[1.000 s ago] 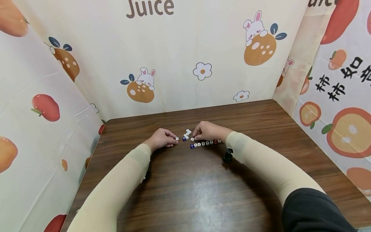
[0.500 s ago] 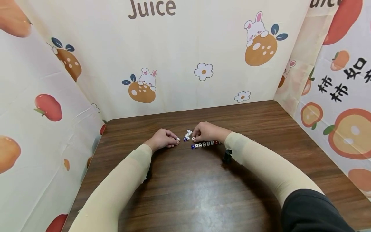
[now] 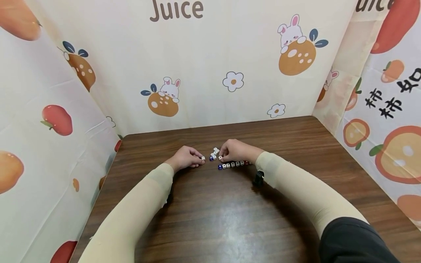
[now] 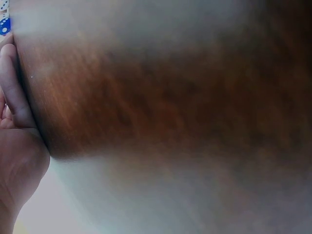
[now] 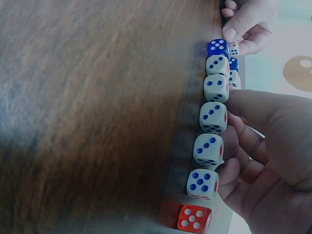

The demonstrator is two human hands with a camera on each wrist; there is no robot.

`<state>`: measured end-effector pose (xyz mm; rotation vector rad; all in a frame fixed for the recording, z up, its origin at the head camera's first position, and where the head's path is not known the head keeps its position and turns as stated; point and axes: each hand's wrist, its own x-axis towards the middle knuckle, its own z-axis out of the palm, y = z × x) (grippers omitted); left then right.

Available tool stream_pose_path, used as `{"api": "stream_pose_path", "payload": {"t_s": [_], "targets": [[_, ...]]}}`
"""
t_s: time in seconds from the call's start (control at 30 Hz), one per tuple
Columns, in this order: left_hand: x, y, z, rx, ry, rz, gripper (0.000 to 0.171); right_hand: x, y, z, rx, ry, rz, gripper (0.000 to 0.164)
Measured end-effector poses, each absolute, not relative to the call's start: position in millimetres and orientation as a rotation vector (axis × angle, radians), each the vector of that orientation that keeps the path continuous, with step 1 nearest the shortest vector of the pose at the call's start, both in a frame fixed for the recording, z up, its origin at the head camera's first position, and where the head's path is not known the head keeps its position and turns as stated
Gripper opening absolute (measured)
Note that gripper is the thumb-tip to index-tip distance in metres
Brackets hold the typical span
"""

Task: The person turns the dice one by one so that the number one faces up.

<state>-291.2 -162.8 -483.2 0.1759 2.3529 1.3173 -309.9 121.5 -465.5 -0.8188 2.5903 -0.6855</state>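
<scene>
My left hand (image 3: 186, 157) pinches a white die (image 3: 203, 158) between thumb and fingertips, low over the brown table. Across from it, my right hand (image 3: 235, 150) has thumb and fingertips on another white die (image 3: 220, 157). Between the hands lies a small cluster of white dice (image 3: 215, 150) with a blue die (image 3: 211, 158) among them. A straight row of dice runs just in front of my right hand. A blue die (image 5: 217, 48) heads the row, white dice (image 5: 213, 117) follow, and a red die (image 5: 194, 218) shows further along. My right fingertips are mostly hidden behind the row in the right wrist view.
The wood-grain table (image 3: 210, 212) reaches back to a cream printed curtain (image 3: 204, 102). Printed curtains also close off its left and right sides. A small black device (image 3: 258, 179) sits under my right wrist. The left wrist view is mostly blurred tabletop.
The head view has shifted slightly. My right fingertips have closed in a little on the white die; my left hand keeps its die in nearly the same spot.
</scene>
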Motion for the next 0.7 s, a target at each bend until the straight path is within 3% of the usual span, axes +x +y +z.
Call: {"api": "stream_pose_path", "payload": {"t_s": [0.4,0.7], "targets": [[-290.3,-160.7,-481.9,0.171,2.345,1.313,0.019,-308.7,132.2,-463.4,-0.794,2.631,-0.702,0.007],[-291.5,-162.6,-484.1,0.162,2.328,1.327,0.02,-313.4,174.7,-460.2,-0.763,2.718,-0.782,0.006]]}}
